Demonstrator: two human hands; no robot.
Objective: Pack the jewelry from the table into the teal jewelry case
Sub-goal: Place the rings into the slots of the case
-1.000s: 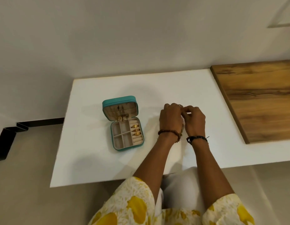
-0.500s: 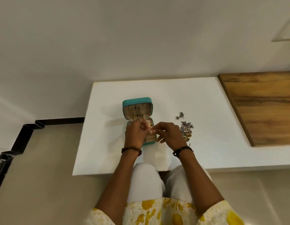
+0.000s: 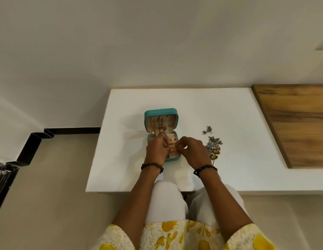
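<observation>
The teal jewelry case (image 3: pixel 161 112) stands open on the white table (image 3: pixel 229 114), lid upright with a gold pendant (image 3: pixel 157 131) hanging inside it. My left hand (image 3: pixel 157 150) and my right hand (image 3: pixel 193 152) meet over the case's lower tray, fingers curled. Between their fingertips they pinch a small gold piece (image 3: pixel 173 146). The left hand covers most of the tray's compartments. A heap of silver and amber jewelry (image 3: pixel 214 147) lies on the table just right of my right hand, with a small silver piece (image 3: pixel 207 130) behind it.
A wooden board (image 3: pixel 298 121) covers the table's right part. The table's left edge is at the case's left, with floor and a black metal frame (image 3: pixel 30 147) beyond. My knees sit under the table's front edge.
Both hands moved from the jewelry heap at the right over to the case, carrying a small gold piece. The camera view shifted, so the heap shows uncovered.
</observation>
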